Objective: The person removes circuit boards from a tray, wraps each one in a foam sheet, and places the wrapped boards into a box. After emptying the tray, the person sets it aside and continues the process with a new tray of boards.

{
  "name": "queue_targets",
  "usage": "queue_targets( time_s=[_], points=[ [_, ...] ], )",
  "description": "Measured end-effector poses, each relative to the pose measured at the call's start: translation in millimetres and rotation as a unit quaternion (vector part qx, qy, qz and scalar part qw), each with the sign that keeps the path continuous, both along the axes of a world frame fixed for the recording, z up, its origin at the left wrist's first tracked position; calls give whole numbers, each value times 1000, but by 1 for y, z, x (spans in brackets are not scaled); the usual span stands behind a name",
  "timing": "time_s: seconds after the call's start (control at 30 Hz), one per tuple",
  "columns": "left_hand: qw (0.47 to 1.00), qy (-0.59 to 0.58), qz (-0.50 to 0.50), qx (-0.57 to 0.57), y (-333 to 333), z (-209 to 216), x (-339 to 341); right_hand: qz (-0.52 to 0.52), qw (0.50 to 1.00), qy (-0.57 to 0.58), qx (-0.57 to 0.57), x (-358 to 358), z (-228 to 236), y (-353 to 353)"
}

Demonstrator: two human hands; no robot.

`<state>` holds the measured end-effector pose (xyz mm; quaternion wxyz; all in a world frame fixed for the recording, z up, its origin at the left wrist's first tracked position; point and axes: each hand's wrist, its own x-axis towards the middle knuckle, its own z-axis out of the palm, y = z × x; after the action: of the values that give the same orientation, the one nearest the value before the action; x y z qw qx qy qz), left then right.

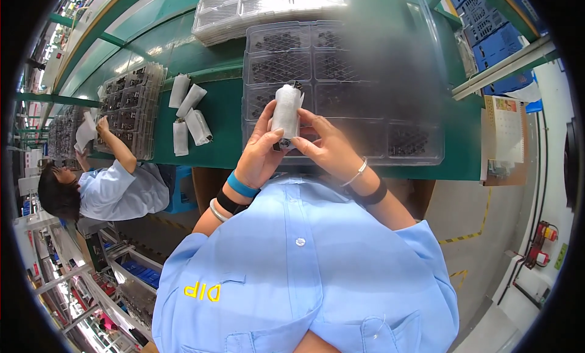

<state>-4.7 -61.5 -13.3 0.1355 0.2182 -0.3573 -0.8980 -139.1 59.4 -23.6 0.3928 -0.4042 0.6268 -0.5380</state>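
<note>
A white wrapped roll [286, 112], with dark small parts poking out at both ends, stands between my two hands over the near edge of a clear compartment tray [408, 112]. My left hand [259, 152] grips the roll from its left side, the thumb near its lower end. From the right, the fingers and thumb of my right hand [329, 144] close round its lower part. The tray's compartments contain many small dark parts. Several similar white rolls [197, 126] lie to the left on the green bench [228, 121].
Behind the tray is a stack of clear trays [268, 8]. To the left a co-worker [125, 188] in light blue handles white sheet material beside more stacked trays [131, 109]. Blue crates [493, 48] sit far right, near a hanging calendar [506, 133].
</note>
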Motion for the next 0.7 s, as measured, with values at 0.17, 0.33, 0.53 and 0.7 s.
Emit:
queue_targets(
  time_s=[0.17, 0.33, 0.53, 0.7],
  points=[
    [999, -19, -7, -49, 4, 2, -1, 8, 998, 59, 17, 2, -1, 2],
    [998, -21, -8, -53, 6, 0, 2, 32, 998, 55, 19, -1, -3, 6],
    [998, -30, -11, -57, 8, -7, 2, 30, 991, 122, 49, 1, -6, 8],
    [995, -51, 2, -81, 12, -13, 1, 0, 953, 294, 77, 12, -5, 8]
  ],
)
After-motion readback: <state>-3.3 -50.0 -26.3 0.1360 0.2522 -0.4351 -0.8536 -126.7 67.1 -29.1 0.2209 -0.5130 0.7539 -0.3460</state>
